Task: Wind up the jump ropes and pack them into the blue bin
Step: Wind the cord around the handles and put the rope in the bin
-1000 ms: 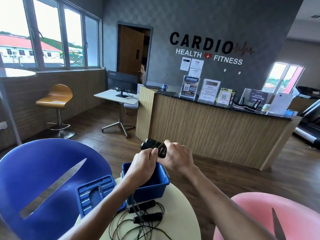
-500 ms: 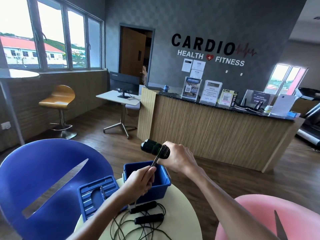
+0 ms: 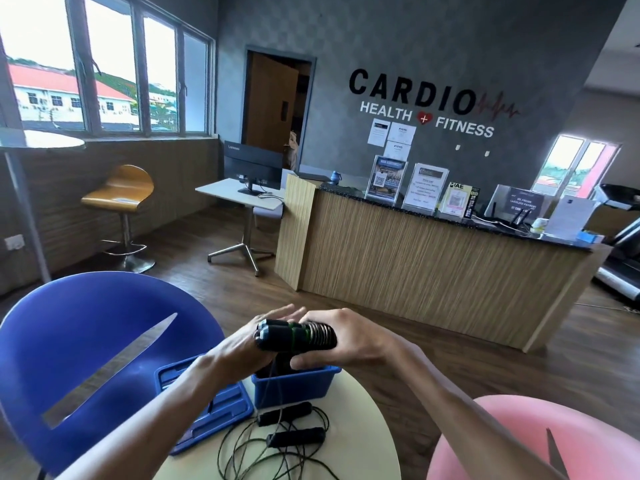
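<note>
- Above the blue bin (image 3: 294, 384), the right hand (image 3: 349, 337) grips the wound jump rope handles (image 3: 294, 337).
- Left hand (image 3: 249, 344) behind them, fingers spread straight.
- Another rope (image 3: 277, 441) lies loose on the worktop (image 3: 360, 445).

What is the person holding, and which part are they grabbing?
The right hand grips a jump rope's paired handles at their cord-wrapped end. The left hand, fingers straight, holds nothing.
</note>
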Demonstrator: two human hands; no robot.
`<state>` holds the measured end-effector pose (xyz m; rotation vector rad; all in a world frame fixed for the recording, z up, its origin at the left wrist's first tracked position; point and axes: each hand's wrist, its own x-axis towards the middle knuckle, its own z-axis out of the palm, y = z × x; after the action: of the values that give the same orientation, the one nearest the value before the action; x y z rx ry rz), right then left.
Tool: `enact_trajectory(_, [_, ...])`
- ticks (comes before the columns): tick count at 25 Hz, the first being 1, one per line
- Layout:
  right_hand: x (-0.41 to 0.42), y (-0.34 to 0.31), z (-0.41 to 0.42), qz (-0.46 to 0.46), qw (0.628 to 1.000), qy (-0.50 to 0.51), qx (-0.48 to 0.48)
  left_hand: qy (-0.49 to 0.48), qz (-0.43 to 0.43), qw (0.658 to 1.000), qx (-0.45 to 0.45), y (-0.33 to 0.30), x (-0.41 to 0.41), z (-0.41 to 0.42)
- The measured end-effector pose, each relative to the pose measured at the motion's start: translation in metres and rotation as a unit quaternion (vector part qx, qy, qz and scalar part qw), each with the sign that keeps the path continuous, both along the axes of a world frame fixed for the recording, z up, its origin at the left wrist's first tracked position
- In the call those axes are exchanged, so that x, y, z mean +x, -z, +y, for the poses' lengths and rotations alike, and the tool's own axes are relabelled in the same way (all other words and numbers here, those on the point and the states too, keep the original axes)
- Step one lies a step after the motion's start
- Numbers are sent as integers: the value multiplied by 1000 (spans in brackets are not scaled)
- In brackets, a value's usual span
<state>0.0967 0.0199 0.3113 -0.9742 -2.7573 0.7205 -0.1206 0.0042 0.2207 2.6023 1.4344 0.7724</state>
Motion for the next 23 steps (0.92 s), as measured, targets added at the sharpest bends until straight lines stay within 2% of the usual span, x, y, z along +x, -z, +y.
enact_trajectory(2, [1, 1, -7, -57, 997, -26, 41, -5, 112, 990, 80, 0, -10, 15])
enact_trajectory(4, [-1, 3, -13, -139, 984, -40, 104, -7, 177, 979, 101, -15, -6, 18])
enact_trajectory(6, [-2, 8, -14, -189, 975, -8, 116, -1, 253, 956, 146, -31, 8, 17])
enact_trajectory(8, [-3, 14, -10, -220, 966, 26, 136, -11, 312, 938, 149, -51, 18, 9])
enact_trajectory(10, [-2, 21, -3, -228, 956, 52, 179, -57, 355, 930, 82, -66, 29, 0])
enact_trajectory(14, [-6, 28, 17, -182, 946, 96, 252, -165, 368, 913, 61, -87, 64, -19])
enact_trajectory(15, [-7, 27, 24, -161, 943, 118, 266, -187, 338, 921, 52, -86, 70, -20])
enact_trajectory(17, [-8, 24, 35, -112, 938, 161, 287, -229, 226, 946, 32, -81, 77, -20])
enact_trajectory(19, [-10, 21, 41, -74, 934, 186, 295, -256, 39, 966, 18, -71, 81, -18])
enact_trajectory(21, [-12, 21, 45, -56, 934, 196, 294, -288, -161, 944, -10, -59, 83, -17])
enact_trajectory(23, [-11, 23, 46, -51, 929, 210, 300, -318, -298, 895, -92, -50, 81, -15])
